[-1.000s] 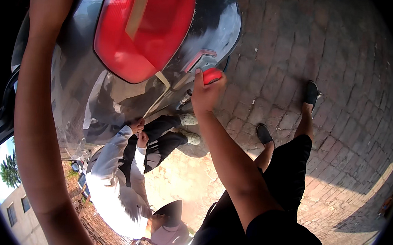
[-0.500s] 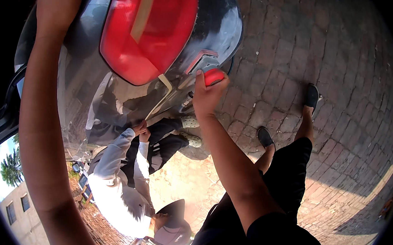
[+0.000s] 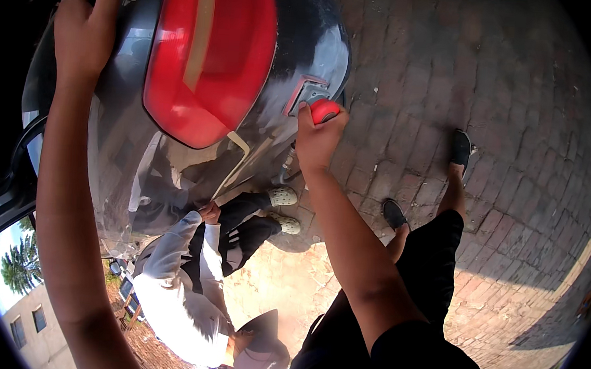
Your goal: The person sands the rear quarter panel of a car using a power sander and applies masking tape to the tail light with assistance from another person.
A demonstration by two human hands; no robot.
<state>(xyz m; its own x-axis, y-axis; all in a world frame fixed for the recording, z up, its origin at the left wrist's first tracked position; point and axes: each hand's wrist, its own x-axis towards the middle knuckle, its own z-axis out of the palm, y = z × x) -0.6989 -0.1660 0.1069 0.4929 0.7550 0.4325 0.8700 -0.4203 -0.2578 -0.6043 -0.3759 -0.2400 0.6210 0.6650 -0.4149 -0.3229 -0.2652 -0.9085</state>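
Note:
My right hand is closed round the red grip of a grey sander. The sander's reddish pad meets a dull grey, scuffed patch on the dark car body beside the red tail light. At the upper left my left hand rests on the dark car body, fingers apart and holding nothing; the fingertips are partly cut off by the picture's edge. A tan strip of tape runs down the tail light, and another tan strip continues from its lower corner.
A person in a white long-sleeved top and cap crouches at lower left, hands by the lower end of the tan strip. Brick paving lies to the right, under my shoes. A building and tree show at far left.
The view has shifted, so the tail light sits lower and farther left. Relative to it, my right hand and the sander are slightly higher up the body. More of my left fingers shows.

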